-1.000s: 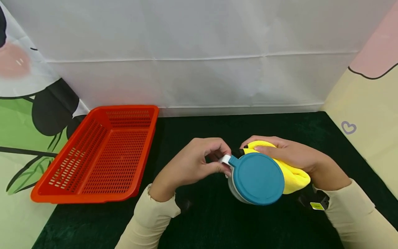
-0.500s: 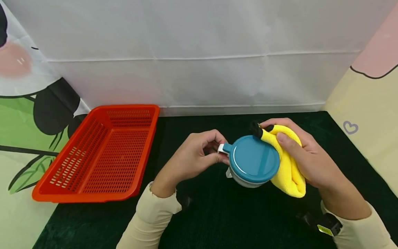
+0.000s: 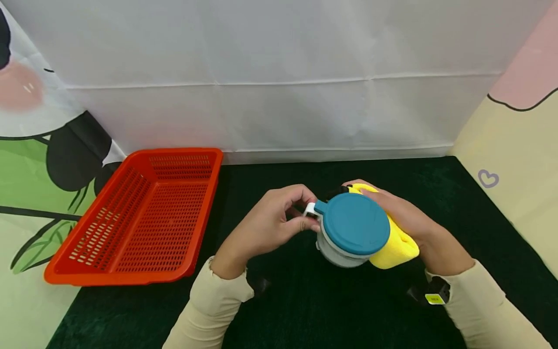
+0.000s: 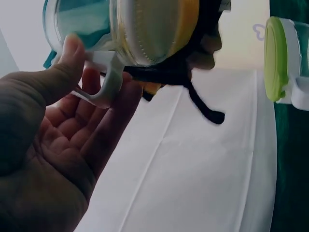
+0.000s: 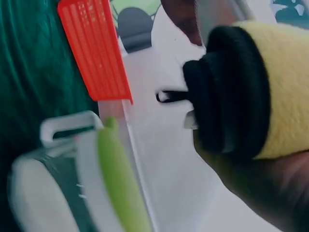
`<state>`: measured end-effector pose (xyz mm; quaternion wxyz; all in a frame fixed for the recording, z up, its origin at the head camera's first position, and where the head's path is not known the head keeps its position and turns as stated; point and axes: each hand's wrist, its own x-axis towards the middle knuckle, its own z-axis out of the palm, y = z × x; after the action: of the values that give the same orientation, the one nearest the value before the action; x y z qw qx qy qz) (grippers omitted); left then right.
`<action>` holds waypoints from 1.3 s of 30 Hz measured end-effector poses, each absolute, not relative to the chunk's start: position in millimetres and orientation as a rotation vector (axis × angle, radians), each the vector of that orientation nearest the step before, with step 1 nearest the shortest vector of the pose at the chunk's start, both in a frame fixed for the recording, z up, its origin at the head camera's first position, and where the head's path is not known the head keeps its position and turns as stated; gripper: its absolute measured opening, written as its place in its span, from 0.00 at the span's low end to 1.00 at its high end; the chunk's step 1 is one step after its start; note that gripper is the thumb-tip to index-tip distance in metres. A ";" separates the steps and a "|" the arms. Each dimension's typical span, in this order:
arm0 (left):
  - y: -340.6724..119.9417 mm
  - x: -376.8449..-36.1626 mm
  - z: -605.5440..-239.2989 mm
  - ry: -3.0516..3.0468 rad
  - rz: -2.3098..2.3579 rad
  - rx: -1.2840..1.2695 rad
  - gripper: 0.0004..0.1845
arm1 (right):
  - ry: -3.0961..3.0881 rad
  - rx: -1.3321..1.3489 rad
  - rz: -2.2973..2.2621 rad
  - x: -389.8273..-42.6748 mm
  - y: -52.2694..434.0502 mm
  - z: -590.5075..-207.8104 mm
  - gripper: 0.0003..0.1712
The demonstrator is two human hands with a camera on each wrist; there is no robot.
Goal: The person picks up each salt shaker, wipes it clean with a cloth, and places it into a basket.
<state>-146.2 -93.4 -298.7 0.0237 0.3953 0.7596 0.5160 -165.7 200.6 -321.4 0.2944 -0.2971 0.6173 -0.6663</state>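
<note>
A clear jar with a blue lid (image 3: 356, 224) and a white handle (image 3: 310, 209) is held up above the dark green table. My left hand (image 3: 268, 223) pinches the handle between thumb and fingers; the left wrist view shows the handle (image 4: 108, 79) at the fingertips. In my right hand (image 3: 407, 215) is a folded yellow cloth (image 3: 394, 249) with black edging and a small black loop (image 5: 171, 95). The cloth lies against the jar's right side. The jar hides part of the cloth and some right fingers.
An orange-red plastic basket (image 3: 117, 279) stands at the left. A second jar with a green lid (image 4: 276, 60) and white handle sits on the table; in the head view it is hidden. White cloth walls (image 3: 287, 116) rise behind the table.
The right hand and cloth swung up and outward over the lid's right edge, then back down along the jar's side. The jar rose slightly and its tilt shifted; the left grip stayed.
</note>
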 end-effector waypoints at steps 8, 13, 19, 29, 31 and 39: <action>-95.8 -149.8 -300.9 2.353 1.752 0.961 0.10 | 1.857 -0.701 -2.258 -130.3 181.5 -325.0 0.20; -93.4 -148.2 -300.4 2.326 1.798 0.855 0.10 | 2.283 -0.755 -2.433 -120.1 163.5 -320.7 0.21; -85.7 -144.9 -300.1 2.369 1.840 0.722 0.11 | 2.763 -0.938 -2.448 -120.1 147.0 -322.3 0.22; -70.7 -137.5 -301.3 2.509 1.848 0.550 0.11 | 3.399 -1.161 -2.163 -127.4 122.0 -340.0 0.25; -69.8 -137.3 -302.0 2.523 1.849 0.538 0.11 | 3.504 -1.192 -2.019 -130.5 122.5 -344.3 0.23; -75.0 -138.3 -302.6 2.564 1.832 0.676 0.08 | 3.050 -1.045 -2.420 -145.6 133.9 -341.1 0.24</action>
<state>-138.3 -75.0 -302.6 -0.0408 0.2096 0.7948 0.5681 -145.6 133.9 -341.1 -0.4304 -0.2340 0.6829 -0.5419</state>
